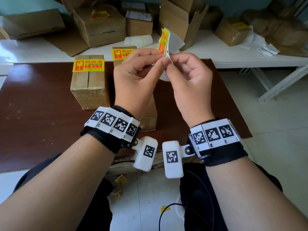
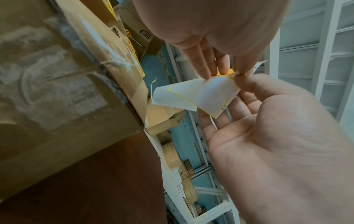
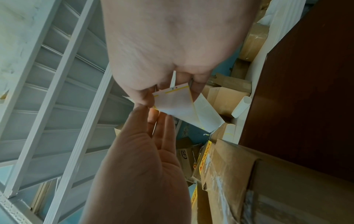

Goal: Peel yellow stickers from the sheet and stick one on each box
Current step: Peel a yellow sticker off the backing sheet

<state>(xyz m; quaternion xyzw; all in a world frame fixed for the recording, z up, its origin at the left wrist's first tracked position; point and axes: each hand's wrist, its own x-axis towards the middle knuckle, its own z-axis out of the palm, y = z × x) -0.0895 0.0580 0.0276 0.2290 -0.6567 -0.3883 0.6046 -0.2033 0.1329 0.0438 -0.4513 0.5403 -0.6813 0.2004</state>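
Sticker and sheet are held above the brown worktop, the left hand pinching the yellow sticker, the right hand pinching the white sheet; two labelled boxes stand below.

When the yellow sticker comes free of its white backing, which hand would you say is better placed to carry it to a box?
Probably the left hand: it pinches the yellow sticker and hovers over the brown cardboard boxes. The right hand pinches the white backing sheet.
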